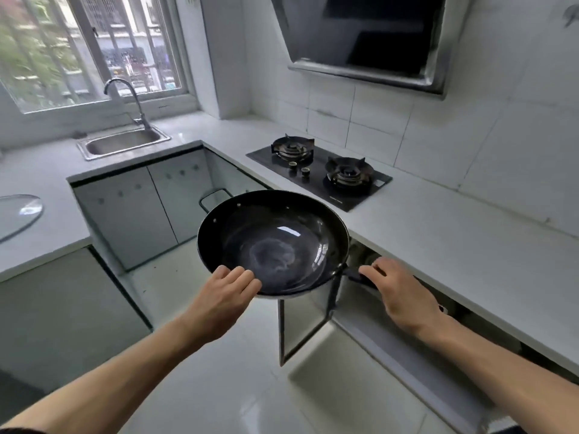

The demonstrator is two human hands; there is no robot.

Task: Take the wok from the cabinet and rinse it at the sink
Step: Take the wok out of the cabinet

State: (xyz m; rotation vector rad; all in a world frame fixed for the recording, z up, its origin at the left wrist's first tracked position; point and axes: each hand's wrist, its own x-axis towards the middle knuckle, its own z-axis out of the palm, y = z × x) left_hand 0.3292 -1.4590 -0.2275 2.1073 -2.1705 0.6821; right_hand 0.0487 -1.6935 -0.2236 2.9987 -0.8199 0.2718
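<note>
Two hands carry the black wok [273, 242], which we see held in the air above the white floor, out in front of the open cabinet door [305, 321] under the counter. Our right hand [404, 296] is curled round the wok's dark long handle [357, 275] on the right. Our left hand [225, 296] holds the near left rim, fingers curled over the edge. The small loop handle [216, 197] points away toward the corner cabinets. The steel sink [123, 142] with its curved tap [125, 98] sits well apart, on the far counter below the window [91, 45]. A two-burner gas hob [319, 173] lies in the right counter, beneath the hood [366, 36]. A glass lid [18, 214] rests on the left counter.
</note>
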